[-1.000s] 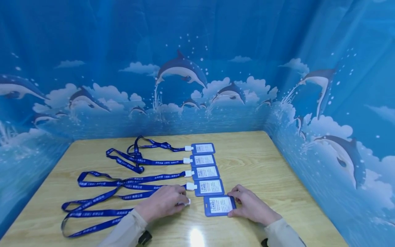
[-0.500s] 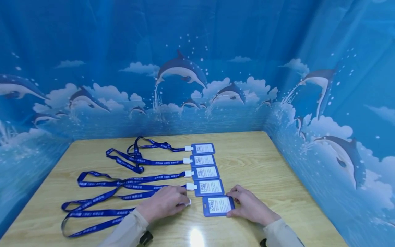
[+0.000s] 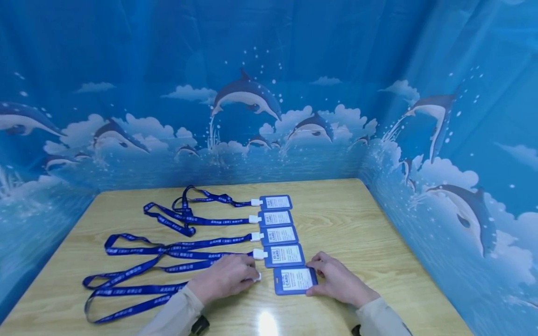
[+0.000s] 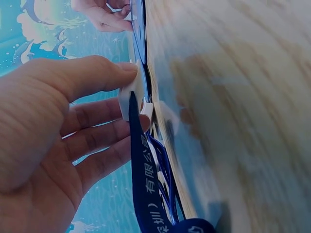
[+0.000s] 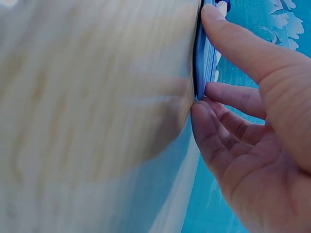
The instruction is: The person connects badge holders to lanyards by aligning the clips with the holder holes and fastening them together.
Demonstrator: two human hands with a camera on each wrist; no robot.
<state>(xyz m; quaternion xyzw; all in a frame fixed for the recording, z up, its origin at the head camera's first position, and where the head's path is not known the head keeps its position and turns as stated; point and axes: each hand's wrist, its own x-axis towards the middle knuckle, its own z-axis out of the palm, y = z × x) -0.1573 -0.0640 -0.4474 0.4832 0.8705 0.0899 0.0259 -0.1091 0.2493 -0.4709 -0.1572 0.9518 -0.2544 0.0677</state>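
Observation:
My left hand pinches the white plastic clip of a blue printed lanyard between thumb and fingers. That lanyard's strap trails left across the table in the head view. My right hand grips a blue ID badge holder by its right end, thumb on the near corner and fingers at the far one. The holder lies face up, its slotted end toward the clip, with a small gap between them. In the right wrist view, the edge of the badge holder shows at the fingertips.
Several finished-looking badge holders lie in a column beyond, each joined by a white clip to a blue lanyard stretching left. The wooden table backs onto a dolphin-print curtain.
My right hand has slid the badge holder slightly left, narrowing the gap to the clip. The left hand stays nearly still, holding the clip.

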